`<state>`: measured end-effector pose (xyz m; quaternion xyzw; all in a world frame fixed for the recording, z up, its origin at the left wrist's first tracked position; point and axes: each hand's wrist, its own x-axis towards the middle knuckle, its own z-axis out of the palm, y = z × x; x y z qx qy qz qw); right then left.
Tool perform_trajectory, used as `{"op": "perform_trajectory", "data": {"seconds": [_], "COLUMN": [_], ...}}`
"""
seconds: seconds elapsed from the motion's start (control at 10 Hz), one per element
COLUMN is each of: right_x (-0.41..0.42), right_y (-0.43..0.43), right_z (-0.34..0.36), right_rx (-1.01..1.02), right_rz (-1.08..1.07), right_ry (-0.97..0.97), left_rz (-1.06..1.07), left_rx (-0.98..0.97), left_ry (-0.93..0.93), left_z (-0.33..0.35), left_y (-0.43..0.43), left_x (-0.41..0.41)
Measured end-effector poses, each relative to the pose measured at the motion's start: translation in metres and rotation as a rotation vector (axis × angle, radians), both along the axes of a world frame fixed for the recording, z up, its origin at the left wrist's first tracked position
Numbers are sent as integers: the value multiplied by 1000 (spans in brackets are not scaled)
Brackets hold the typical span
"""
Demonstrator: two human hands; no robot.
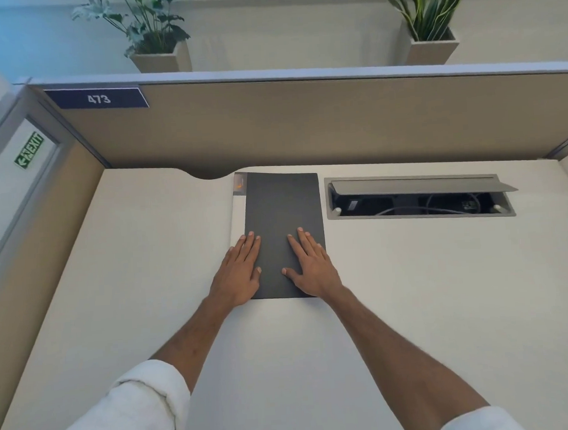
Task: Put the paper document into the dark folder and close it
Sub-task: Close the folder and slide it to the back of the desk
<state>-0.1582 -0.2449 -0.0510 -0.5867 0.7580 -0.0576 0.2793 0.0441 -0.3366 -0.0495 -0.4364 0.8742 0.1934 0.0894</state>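
Observation:
A dark grey folder point(282, 208) lies flat and closed on the white desk point(145, 256), its long side running away from me. A strip of white paper document point(237, 211) sticks out along the folder's left edge, with a small orange mark at its far corner. My left hand point(239, 274) rests flat on the folder's near left part, fingers spread, partly over the paper strip. Flat on the near right part of the cover lies my right hand point(312, 266). Neither hand grips anything.
An open cable tray point(418, 196) with a raised grey lid is sunk into the desk right of the folder. Beige partition walls point(303, 124) close the desk at the back and left. Two potted plants point(158, 33) stand beyond the partition.

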Motion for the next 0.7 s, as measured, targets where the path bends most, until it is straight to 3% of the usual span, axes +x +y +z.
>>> {"op": "perform_trajectory", "data": {"seconds": [0.7], "right_x": [-13], "right_y": [-25], "right_z": [4], "right_rx": [16], "right_rz": [8], "right_ry": [32], "left_rz": [-3], "left_rx": [-41], "left_ry": [-31], "left_z": [-6], "left_y": [-22], "left_x": [-19]}}
